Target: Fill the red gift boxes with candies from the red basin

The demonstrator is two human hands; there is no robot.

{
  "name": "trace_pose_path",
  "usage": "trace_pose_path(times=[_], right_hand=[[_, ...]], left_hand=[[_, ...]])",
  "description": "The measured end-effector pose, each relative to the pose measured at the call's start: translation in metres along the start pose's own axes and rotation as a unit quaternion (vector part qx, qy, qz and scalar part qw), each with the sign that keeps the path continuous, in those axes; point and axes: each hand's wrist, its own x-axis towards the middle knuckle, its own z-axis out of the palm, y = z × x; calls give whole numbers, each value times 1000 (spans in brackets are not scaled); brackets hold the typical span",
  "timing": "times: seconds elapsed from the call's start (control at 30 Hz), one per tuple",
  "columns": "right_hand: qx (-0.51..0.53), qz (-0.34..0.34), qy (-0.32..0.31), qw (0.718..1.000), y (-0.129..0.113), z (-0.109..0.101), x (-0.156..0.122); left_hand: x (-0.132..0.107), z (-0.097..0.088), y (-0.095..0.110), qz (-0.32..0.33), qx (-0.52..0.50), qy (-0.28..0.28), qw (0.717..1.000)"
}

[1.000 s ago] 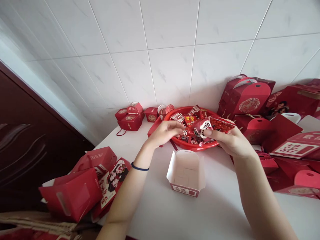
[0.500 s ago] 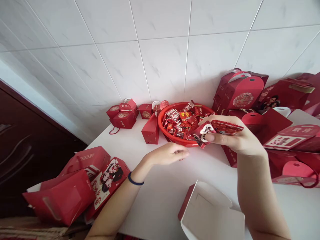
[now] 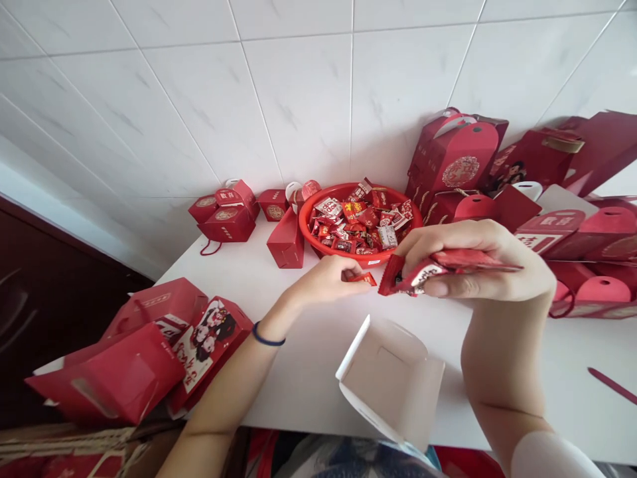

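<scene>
Just in front of the red basin [image 3: 311,247], my left hand [image 3: 331,279] has its fingers closed on a small red-wrapped candy [image 3: 367,279]. My right hand [image 3: 462,262] grips several wrapped candies [image 3: 428,272] between thumb and fingers, to the right of the left hand. The basin holds many candies in red, white and yellow wrappers. An unfolded carton [image 3: 393,378] with its pale inside facing up lies on the table below and between my hands.
Red gift boxes [image 3: 458,169] crowd the right side against the tiled wall. Smaller red boxes [image 3: 229,219] stand at the back left, and larger red boxes [image 3: 134,365] at the front left. A thin dark red strip [image 3: 612,385] lies at the right.
My right hand has drawn back from over the basin with its candies. A small candy now shows in my left hand. The view has shifted, bringing the table's front edge into sight.
</scene>
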Motion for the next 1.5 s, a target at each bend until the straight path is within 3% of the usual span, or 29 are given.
trace_pose_path(times=[0.1,0.2,0.27,0.37,0.47,0.57,0.67,0.77,0.9,1.0,1.1,1.2,1.3,1.5], right_hand=[[-12,4,-39,999,-8,-2,-7],[-65,-32,-84,994,-9,-2,-12],[-96,-64,-119,986,-7,0,-14],[-133,-93,-169,972,-5,7,-16],[-169,-87,-198,961,-1,16,-16],[-192,-76,-213,955,5,23,-15],[-214,-60,-171,960,14,27,-11],[-223,-24,-112,968,26,31,-4],[-238,33,-79,968,45,38,9],[-261,72,15,963,52,40,14],[-191,92,85,974,51,40,14],[-123,100,62,985,48,43,14],[-132,99,31,986,50,48,16],[-218,80,104,967,54,53,19]], left_hand=[[-20,-13,38,45,10,-103,994],[-37,-13,56,89,78,-129,985],[-43,-10,57,84,142,-129,978],[-43,-7,51,46,221,-173,959],[-39,-8,46,24,239,-209,948],[-35,-10,42,18,219,-172,960],[-30,-13,38,3,208,-113,972],[-23,-14,34,-21,196,-83,977],[-16,-16,28,-24,163,-47,985],[-14,-18,24,-7,167,-26,986],[-14,-20,20,-8,173,-15,985],[-14,-22,18,-14,164,-17,986],[-14,-25,17,-22,150,-32,988],[-15,-26,20,-36,171,-30,984]])
